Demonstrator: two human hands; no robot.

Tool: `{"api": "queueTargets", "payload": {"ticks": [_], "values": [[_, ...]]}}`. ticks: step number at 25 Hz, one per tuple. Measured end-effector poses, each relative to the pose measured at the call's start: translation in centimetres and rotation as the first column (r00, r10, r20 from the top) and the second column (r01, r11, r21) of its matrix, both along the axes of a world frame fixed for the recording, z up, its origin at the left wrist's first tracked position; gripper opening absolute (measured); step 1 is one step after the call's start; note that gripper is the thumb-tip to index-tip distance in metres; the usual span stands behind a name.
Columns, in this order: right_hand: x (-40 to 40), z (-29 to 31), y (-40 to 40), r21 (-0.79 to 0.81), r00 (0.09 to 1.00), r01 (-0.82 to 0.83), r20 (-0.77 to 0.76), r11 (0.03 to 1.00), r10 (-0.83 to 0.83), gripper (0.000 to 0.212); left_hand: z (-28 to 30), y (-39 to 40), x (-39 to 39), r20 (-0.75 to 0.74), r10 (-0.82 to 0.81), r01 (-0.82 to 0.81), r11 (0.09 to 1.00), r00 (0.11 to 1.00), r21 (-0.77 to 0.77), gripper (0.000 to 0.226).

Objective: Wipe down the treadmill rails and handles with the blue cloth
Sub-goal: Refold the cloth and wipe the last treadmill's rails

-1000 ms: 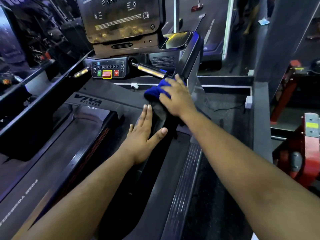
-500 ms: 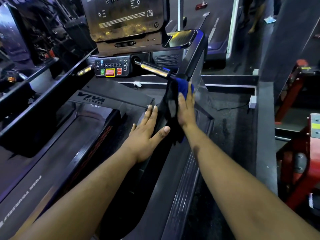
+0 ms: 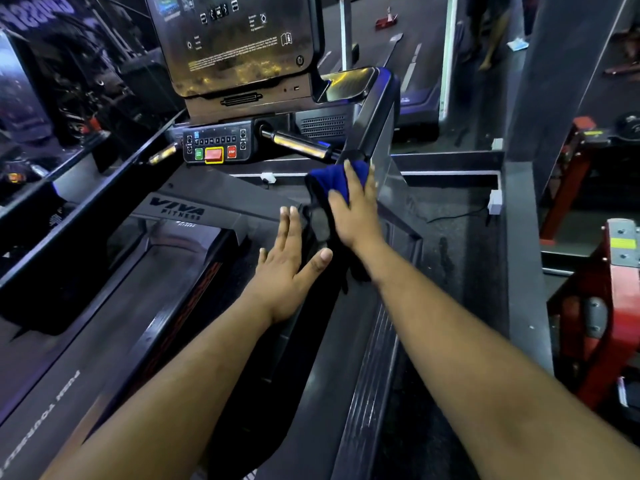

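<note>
The blue cloth (image 3: 332,181) lies pressed against the treadmill's right rail (image 3: 372,129), just below where the short silver handle (image 3: 301,145) meets it. My right hand (image 3: 356,209) lies flat over the cloth, fingers pointing up the rail, and holds it there. A darker part of the cloth hangs down below my palm. My left hand (image 3: 291,268) rests open and flat on the inner side of the same rail, fingers spread, holding nothing. The left rail (image 3: 104,199) runs along the other side.
The console screen (image 3: 239,46) and button panel (image 3: 214,147) stand ahead. The belt (image 3: 114,306) lies lower left, a ribbed side step (image 3: 370,393) lower right. A red machine (image 3: 602,306) stands at the right, and a grey pillar (image 3: 543,98) beyond it.
My right hand slid the cloth up the right rail from its top face to its side, and has turned from edge-on to flatter over the cloth. My left hand stayed in place.
</note>
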State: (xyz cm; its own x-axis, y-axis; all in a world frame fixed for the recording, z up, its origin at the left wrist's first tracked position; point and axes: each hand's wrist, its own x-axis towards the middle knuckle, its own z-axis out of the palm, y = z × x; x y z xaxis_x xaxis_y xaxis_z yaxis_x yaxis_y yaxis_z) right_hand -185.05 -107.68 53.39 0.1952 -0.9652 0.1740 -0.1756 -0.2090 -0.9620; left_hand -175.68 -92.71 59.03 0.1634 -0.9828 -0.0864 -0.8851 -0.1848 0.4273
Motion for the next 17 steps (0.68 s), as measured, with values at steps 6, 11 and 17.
{"api": "queueTargets", "payload": {"ticks": [6, 11, 17], "values": [[0.5, -0.7, 9.0, -0.228, 1.0, -0.016, 0.013, 0.973, 0.019, 0.061, 0.3, 3.1, 0.2, -0.049, 0.066, -0.076, 0.97, 0.997, -0.23, 0.111], [-0.3, -3.4, 12.2, -0.28, 0.99, -0.075, 0.097, 0.957, 0.106, 0.065, 0.0, 10.6, 0.4, -0.059, 0.012, -0.017, 0.997, 0.998, -0.078, 0.091], [0.7, -4.0, 5.4, 0.253, 0.896, 0.007, 0.428, 0.967, -0.118, 0.08, -0.2, 13.6, 0.4, -0.049, 0.067, -0.067, 0.998, 0.997, -0.006, 0.089]]}}
